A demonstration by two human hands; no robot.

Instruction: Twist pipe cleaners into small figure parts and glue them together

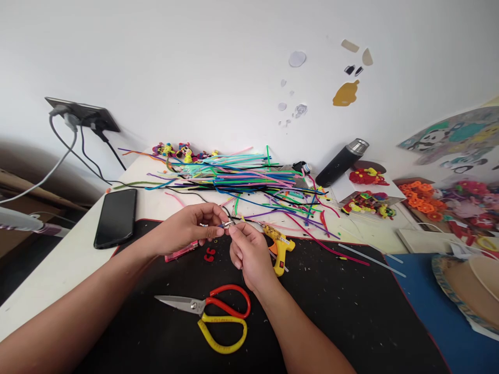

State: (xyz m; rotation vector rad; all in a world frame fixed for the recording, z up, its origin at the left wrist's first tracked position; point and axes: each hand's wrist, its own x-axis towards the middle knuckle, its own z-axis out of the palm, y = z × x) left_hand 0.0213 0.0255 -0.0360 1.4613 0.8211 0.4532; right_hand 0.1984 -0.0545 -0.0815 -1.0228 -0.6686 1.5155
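Observation:
My left hand (200, 223) and my right hand (251, 252) meet above the black mat (331, 311), thumbs and fingertips pinched. Between the fingertips is a small, thin thing (228, 224) with dark, bluish and silvery parts, too small and too covered to name. Scissors (194, 305) with one red and one yellow handle lie below my hands, blades pointing left. Just right of my right hand is a yellow glue gun (287, 254). Small red curled pieces (209, 254) and a pink tool (182, 252), partly hidden, lie under my left hand.
A heap of coloured pipe cleaners (241, 179) spreads along the wall. A phone (116, 217) lies at left, below a socket with cables (83, 115). On the right are a black flask (340, 165), small fuzzy figures (368, 202) and a round basket (456, 293).

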